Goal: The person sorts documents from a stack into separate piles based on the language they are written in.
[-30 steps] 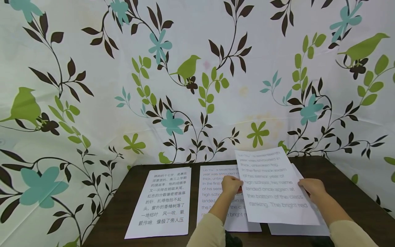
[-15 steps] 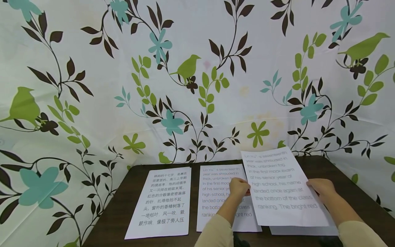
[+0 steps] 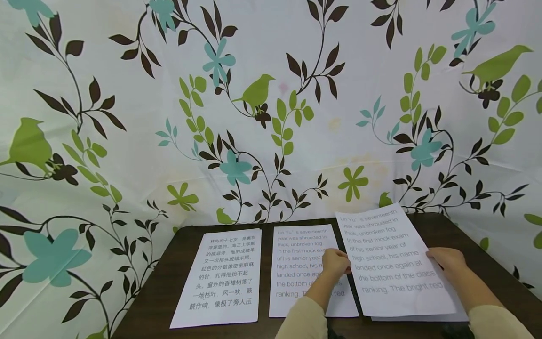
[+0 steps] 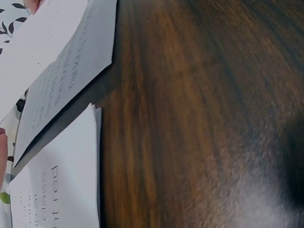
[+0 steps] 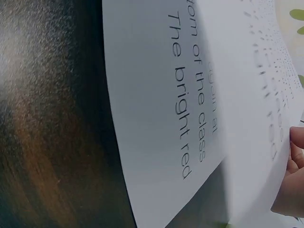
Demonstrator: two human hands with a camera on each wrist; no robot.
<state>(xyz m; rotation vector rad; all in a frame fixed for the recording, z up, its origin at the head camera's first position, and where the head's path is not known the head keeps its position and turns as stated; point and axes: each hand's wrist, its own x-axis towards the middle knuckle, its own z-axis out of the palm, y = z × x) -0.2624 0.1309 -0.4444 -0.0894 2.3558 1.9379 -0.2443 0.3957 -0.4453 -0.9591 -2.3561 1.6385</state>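
Observation:
Both hands hold one printed English sheet (image 3: 389, 268) at its side edges, above another sheet on the right of the table. My left hand (image 3: 336, 262) pinches its left edge, over the middle English page (image 3: 296, 263). The right edge is pinched by my right hand (image 3: 450, 263), which also shows in the right wrist view at the sheet's edge (image 5: 290, 175). In the left wrist view the raised sheet (image 4: 38, 47) hangs above a printed page (image 4: 80, 61) on the table. Only a bit of the left hand (image 4: 3, 152) shows there.
A page of Chinese text (image 3: 224, 278) lies on the left of the dark wooden table (image 3: 156, 287). Behind the table hangs a white cloth (image 3: 262, 188) patterned with leaves, flowers and green birds.
The held sheet and both hands have moved to the right and slightly down. More of the middle English page is uncovered.

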